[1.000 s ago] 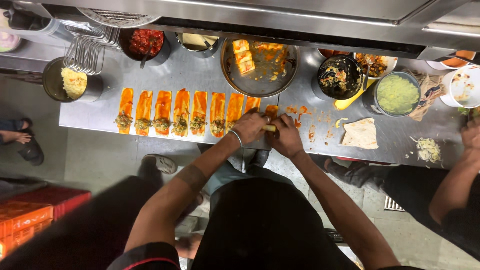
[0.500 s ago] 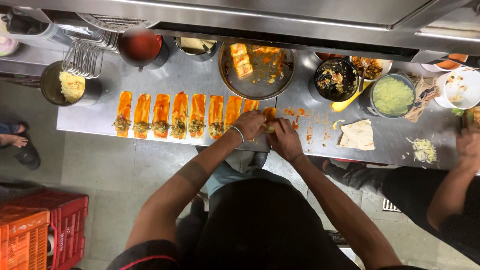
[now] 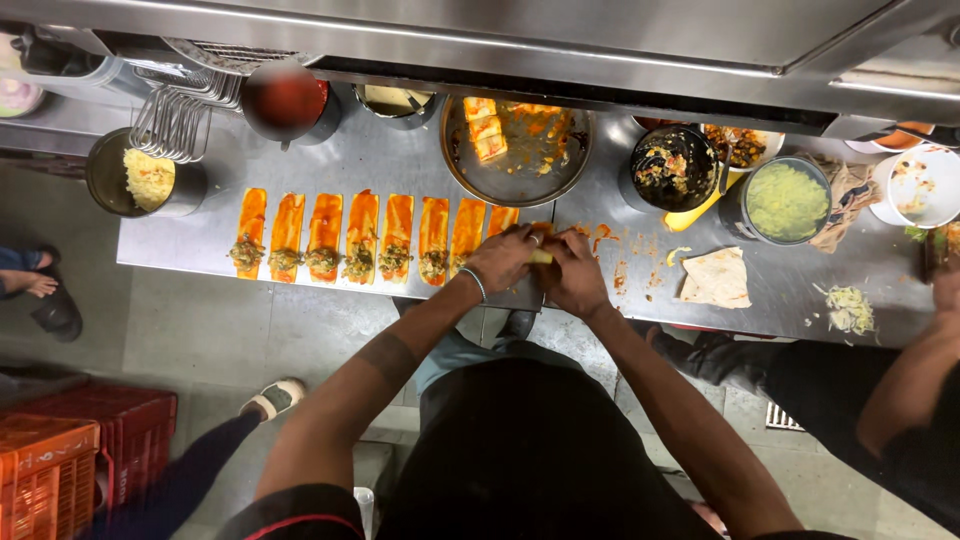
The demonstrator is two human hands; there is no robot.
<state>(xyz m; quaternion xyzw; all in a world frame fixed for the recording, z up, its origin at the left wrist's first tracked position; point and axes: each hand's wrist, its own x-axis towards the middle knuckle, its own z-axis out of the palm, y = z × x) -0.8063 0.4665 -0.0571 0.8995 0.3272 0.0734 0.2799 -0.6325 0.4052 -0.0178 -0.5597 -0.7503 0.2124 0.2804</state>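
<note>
From the head camera, a steel counter (image 3: 400, 170) ran across the top, crowded with containers. Far left, a dark round pot (image 3: 140, 178) held pale yellow shredded filling. Next came a cup of red sauce (image 3: 287, 100), blurred, then a small steel tub (image 3: 398, 100) of something creamy. In the middle sat a wide steel pan (image 3: 520, 150), smeared orange, with a few orange-coated slabs (image 3: 484, 130) at its left side. Right of it, a black bowl (image 3: 673, 168) carried dark mixed scraps, and a tub of green chutney (image 3: 787, 200) stood beside that. A white bucket (image 3: 915, 187) sat at the far right.

Along the counter's near edge lay a row of orange sauced strips (image 3: 360, 232), each topped with a dark heap at its near end.

And the hands! The left hand (image 3: 503, 258) and right hand (image 3: 572, 268) were pressed together at the row's right end, fingers curled tight around a small pale-yellow piece (image 3: 541, 257) pinched between them, just above the counter edge. A folded flatbread (image 3: 714, 277) lay near, to the right. Another person's arm (image 3: 915, 380) worked at the far right.
</note>
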